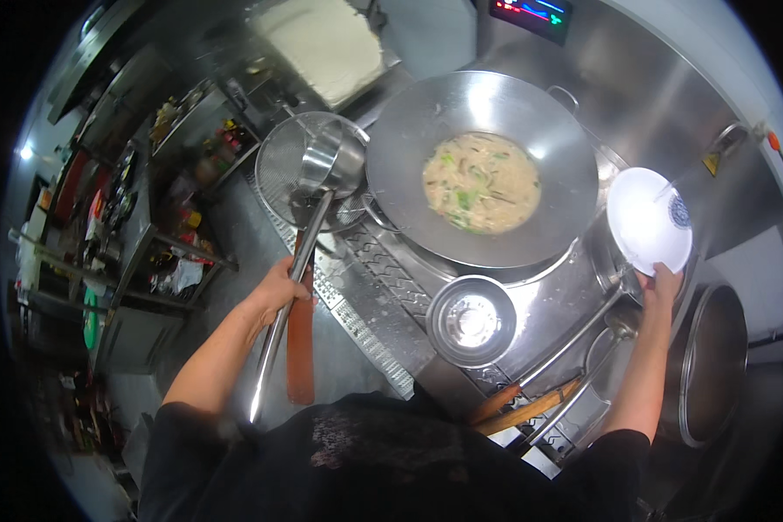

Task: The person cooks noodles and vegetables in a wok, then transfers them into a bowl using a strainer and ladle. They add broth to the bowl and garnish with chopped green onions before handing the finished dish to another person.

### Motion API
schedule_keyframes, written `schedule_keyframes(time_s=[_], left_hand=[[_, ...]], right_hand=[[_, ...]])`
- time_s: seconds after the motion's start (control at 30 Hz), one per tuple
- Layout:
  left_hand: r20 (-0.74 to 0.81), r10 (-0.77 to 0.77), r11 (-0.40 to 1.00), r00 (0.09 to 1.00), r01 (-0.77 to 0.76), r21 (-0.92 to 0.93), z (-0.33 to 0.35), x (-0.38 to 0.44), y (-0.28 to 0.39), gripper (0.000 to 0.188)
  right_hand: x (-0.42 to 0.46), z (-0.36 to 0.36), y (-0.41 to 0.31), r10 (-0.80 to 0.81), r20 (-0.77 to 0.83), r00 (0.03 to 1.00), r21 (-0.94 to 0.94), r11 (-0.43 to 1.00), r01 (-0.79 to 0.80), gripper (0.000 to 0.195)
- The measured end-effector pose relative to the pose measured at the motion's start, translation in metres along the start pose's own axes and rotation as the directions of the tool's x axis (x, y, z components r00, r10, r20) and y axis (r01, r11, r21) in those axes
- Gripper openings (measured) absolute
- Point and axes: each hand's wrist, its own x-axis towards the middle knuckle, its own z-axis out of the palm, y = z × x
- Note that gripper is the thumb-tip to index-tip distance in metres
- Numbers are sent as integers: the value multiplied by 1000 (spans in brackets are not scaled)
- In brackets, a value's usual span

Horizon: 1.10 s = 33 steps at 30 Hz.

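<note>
My left hand (283,285) grips the long metal handle of a large ladle (327,164). The ladle's bowl is over a round wire-mesh strainer (276,168), whose brown handle (301,352) hangs below my hand. At the right, my right hand (659,284) holds a white plate or shallow bowl (643,218) with a blue mark by its lower edge, under a stream of water from a tap (731,135). Between my hands a big steel wok (496,248) holds a pale soup (483,183) with green pieces and thin strips.
A steel bowl (471,321) stands on the stove top before the wok. Wooden-handled tools (496,402) and another ladle (622,324) lie at the right, beside a large pot (711,365). A tray with a pale block (326,46) is at the back; shelves line the left.
</note>
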Motion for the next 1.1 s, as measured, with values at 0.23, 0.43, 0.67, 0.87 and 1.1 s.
schedule_keyframes(time_s=[0.23,0.43,0.67,0.87,1.1], left_hand=[[57,12,998,998,-15,62,37,21,-7,96],[-110,90,976,990,-65,207,69,63,-10,88],[-197,-5,1000,980,4,-3,64,102,-11,50],[-57,59,978,997,-70,-195,132,110,16,17],[-11,72,996,997,-72,-56,145,102,-18,26]], right_hand=[[10,8,4,16,-104,994,40,999,-12,64],[2,15,13,64,-143,988,90,995,-51,57],[-8,25,27,129,-199,971,122,987,-106,54],[-16,18,22,149,-214,965,58,989,-139,53],[-33,-4,24,50,-177,983,-25,998,-56,48]])
